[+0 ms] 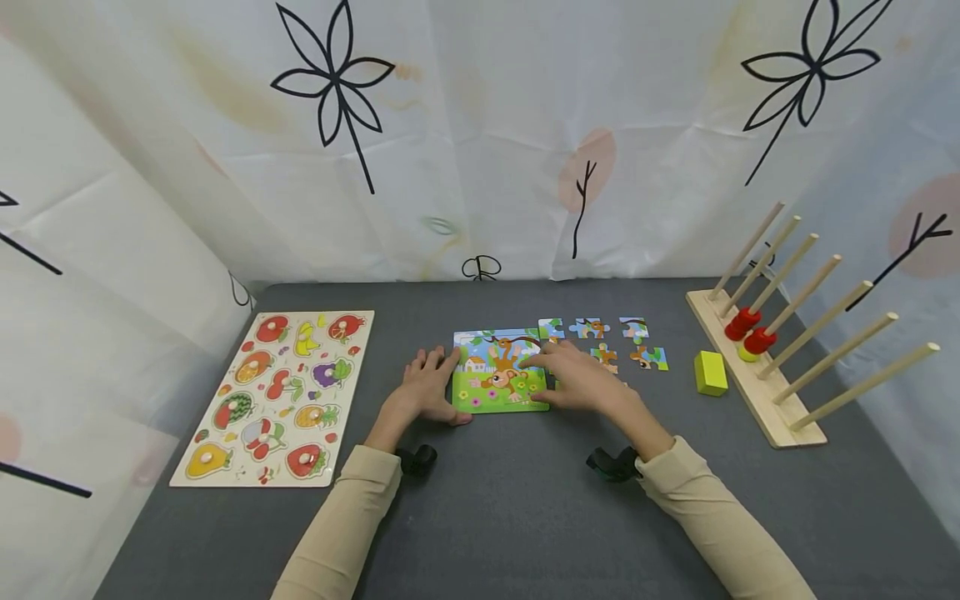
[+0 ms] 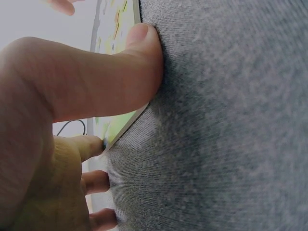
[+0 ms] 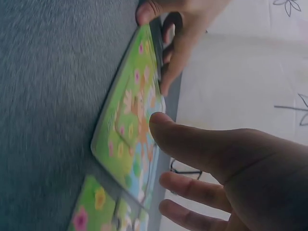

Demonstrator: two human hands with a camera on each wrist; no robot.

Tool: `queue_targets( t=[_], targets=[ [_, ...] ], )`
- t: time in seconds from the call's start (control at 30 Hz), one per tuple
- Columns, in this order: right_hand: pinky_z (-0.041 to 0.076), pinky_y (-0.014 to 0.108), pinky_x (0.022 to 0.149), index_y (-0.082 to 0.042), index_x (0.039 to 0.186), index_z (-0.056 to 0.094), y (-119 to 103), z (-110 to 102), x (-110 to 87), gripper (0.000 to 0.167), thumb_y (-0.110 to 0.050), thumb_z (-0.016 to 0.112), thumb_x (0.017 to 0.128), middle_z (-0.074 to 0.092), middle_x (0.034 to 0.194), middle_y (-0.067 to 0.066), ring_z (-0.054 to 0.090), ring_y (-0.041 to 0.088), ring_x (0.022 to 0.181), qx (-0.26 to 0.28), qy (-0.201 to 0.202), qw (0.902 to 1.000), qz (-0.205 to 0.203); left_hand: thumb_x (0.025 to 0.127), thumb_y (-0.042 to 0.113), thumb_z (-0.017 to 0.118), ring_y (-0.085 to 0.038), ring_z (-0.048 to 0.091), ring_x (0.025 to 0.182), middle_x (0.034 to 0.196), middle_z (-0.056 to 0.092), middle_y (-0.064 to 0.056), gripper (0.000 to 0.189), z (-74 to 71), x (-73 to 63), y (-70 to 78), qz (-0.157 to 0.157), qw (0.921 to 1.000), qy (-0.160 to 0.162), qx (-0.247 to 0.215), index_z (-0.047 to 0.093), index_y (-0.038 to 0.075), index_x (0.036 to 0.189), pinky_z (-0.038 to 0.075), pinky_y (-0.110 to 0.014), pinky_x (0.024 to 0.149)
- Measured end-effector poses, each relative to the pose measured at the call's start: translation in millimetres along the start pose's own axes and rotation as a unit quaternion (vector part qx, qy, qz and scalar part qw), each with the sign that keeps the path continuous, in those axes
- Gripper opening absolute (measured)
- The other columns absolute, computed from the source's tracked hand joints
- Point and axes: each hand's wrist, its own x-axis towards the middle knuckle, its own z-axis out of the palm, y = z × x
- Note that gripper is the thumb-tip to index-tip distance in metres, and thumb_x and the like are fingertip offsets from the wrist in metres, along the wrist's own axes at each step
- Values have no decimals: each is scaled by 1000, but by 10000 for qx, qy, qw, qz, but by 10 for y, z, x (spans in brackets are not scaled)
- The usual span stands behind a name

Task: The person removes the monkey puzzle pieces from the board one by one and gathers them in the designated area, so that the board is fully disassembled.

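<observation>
A jigsaw puzzle board (image 1: 480, 396) with a monkey picture on a green and blue scene lies flat at the table's middle. My left hand (image 1: 431, 386) touches its near left corner, fingers spread, the thumb (image 2: 144, 62) along the near edge and the index finger (image 2: 89, 146) against the left side. Over the board's right side reaches my right hand (image 1: 581, 377). In the right wrist view its thumb (image 3: 168, 127) and fingers stand apart with nothing between them. Several loose jigsaw pieces (image 1: 590, 328) lie just right of the board, some partly hidden behind the right hand.
On the left lies a white fruit peg puzzle board (image 1: 341, 412). At the right stands a wooden peg rack (image 1: 787, 417) with red and yellow beads (image 1: 759, 340) on two slanting rods. A yellow block (image 1: 710, 373) sits beside it. A patterned cloth (image 1: 480, 167) hangs behind the table.
</observation>
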Motion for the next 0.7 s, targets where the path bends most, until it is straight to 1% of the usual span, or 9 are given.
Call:
queue_targets(
  t=[0.07,0.17,0.2,0.27,0.3,0.33,0.43,0.57,0.7],
  targets=[
    [43,54,112,-7,131,69,-32,35,38,46,-24,80,89,68,120,14,62,30,112,-45,-59,10000,-10,79,46,83,-51,12,157,169,19,-23,111,-2,-2,0,2,10000,2,8,21,13,165,17,-65,126],
    [45,54,110,-9,132,69,-71,97,93,45,-26,79,91,67,119,13,61,30,110,-47,-120,9999,33,79,46,83,-50,12,157,169,19,-22,111,-2,1,-4,1,10000,3,25,21,13,165,17,-65,126],
    [46,53,108,-10,133,69,-79,120,111,45,-27,78,92,66,119,13,60,30,109,-25,-149,9999,65,79,46,83,-50,12,157,169,19,-22,111,0,4,-5,1,10000,-1,29,21,13,165,17,-65,126],
    [51,47,93,-12,135,68,-88,167,136,46,-29,76,93,65,118,13,57,28,102,-74,-202,9997,95,79,46,83,-50,12,157,169,19,-22,111,3,7,-5,7,10000,4,29,21,13,165,17,-65,126],
    [51,43,85,-13,136,67,-92,189,143,47,-31,75,94,64,118,12,55,26,99,-136,-225,9996,102,79,46,83,-50,12,157,169,19,-22,111,6,10,-5,10,10000,5,26,21,13,165,17,-65,126],
    [49,41,81,-13,137,67,-93,208,147,48,-33,74,94,64,118,12,53,25,97,-200,-272,9994,120,79,46,83,-50,12,157,169,19,-22,111,8,10,-3,13,10000,5,21,21,13,165,17,-65,126],
    [46,39,77,-15,140,65,-110,250,141,51,-36,74,95,61,119,11,49,23,95,-312,-399,9984,233,79,46,83,-50,13,157,169,19,-22,111,8,5,6,9,10000,7,20,21,14,165,17,-65,126],
    [45,41,77,-15,139,65,-130,268,125,52,-37,75,94,59,116,10,47,23,93,-419,-456,9975,347,79,47,83,-50,13,157,169,19,-22,111,0,0,11,-10,10000,-2,38,21,14,165,18,-65,126],
    [43,39,74,-15,137,65,-139,258,114,51,-36,77,92,59,110,8,45,21,91,-505,-441,9971,370,79,46,83,-50,12,157,169,19,-22,111,5,3,1,-23,10000,-1,35,21,14,165,17,-65,126]
  ],
)
